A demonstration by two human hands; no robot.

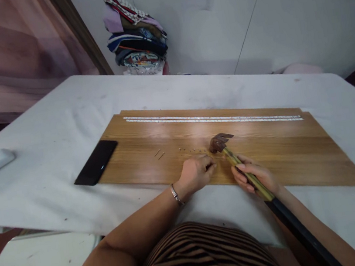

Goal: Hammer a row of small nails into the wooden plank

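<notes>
Over the board (pixel 282 149), right fingers (pixel 239 178) clasp the hammer (pixel 275 205) below its head (pixel 219 142); left fingers (pixel 208 163) curl, contents unclear.

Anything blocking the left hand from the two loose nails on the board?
Nothing visible. Bare board separates the left hand from the two loose nails. What look like nail heads sit just beyond the hand, off that line; the hammer, in the right hand, is on the other side.

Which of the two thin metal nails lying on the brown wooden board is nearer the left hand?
The right nail of the pair, toward the left hand; the left nail lies nearer the flat black phone.
</notes>
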